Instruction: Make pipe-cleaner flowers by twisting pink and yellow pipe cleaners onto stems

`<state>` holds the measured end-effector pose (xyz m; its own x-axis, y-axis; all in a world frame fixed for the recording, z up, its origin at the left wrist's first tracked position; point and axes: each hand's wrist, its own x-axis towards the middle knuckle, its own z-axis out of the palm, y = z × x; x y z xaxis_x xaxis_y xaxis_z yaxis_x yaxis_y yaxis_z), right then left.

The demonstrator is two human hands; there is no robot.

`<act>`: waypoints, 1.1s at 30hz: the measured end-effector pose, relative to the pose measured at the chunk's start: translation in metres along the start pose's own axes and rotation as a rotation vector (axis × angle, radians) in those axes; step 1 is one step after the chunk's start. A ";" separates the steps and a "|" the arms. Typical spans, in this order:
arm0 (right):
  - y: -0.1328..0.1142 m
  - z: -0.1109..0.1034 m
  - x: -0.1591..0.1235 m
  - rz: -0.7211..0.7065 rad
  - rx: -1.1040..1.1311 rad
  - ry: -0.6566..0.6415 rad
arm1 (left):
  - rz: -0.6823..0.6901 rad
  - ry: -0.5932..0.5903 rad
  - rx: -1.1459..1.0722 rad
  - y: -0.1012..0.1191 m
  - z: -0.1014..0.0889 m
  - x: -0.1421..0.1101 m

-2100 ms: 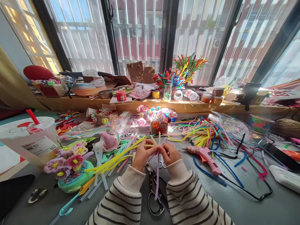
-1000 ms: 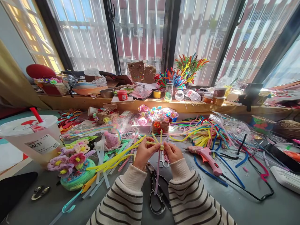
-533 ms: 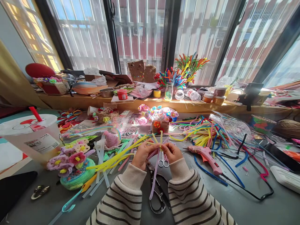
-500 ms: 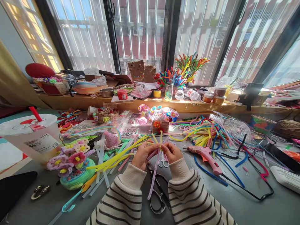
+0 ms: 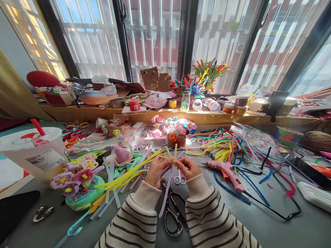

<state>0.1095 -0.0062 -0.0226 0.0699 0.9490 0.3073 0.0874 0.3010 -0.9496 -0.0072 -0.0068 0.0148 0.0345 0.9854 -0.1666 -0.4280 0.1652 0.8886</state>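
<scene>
My left hand [image 5: 156, 171] and my right hand [image 5: 188, 168] meet above the middle of the table, both closed in a pinch. Between the fingertips they hold crossed pipe cleaners, pale yellow and lilac. One lilac pipe cleaner [image 5: 167, 193] hangs down toward me, and a yellow pipe cleaner [image 5: 176, 150] points away. Under the hands lie black-handled scissors [image 5: 173, 223]. Small white-handled scissors [image 5: 179, 179] lie just behind them. A bunch of yellow pipe cleaners [image 5: 126, 177] rests to the left of my left hand. How the strands join is hidden by the fingers.
A pink glue gun [image 5: 229, 172] with a black cord lies right of my hands, near blue pipe cleaners [image 5: 231, 193]. Behind it is a pile of coloured pipe cleaners [image 5: 227, 146]. At left stand a drink cup [image 5: 38, 151] and a green flower-topped piece [image 5: 85, 194].
The hanging lilac pipe cleaner has swung slightly left, and the crossed strands have turned a little between my fingers. Both hands keep their pinch in nearly the same place.
</scene>
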 end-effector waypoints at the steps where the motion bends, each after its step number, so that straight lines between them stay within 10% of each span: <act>1: 0.000 0.001 0.000 0.043 0.069 -0.015 | -0.008 -0.009 -0.001 0.001 0.000 -0.001; 6: -0.004 0.002 0.002 0.251 0.407 0.043 | 0.001 -0.118 0.034 0.002 0.002 -0.001; 26: -0.009 -0.009 0.006 0.293 0.737 0.208 | 0.017 -0.447 0.131 -0.002 0.001 -0.004; 33: -0.004 0.001 0.003 0.291 0.681 0.155 | 0.106 -0.225 0.151 -0.005 0.003 -0.001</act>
<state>0.1084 -0.0045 -0.0181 0.1402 0.9901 -0.0039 -0.5853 0.0797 -0.8069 -0.0027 -0.0083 0.0117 0.2034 0.9790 0.0145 -0.3016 0.0486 0.9522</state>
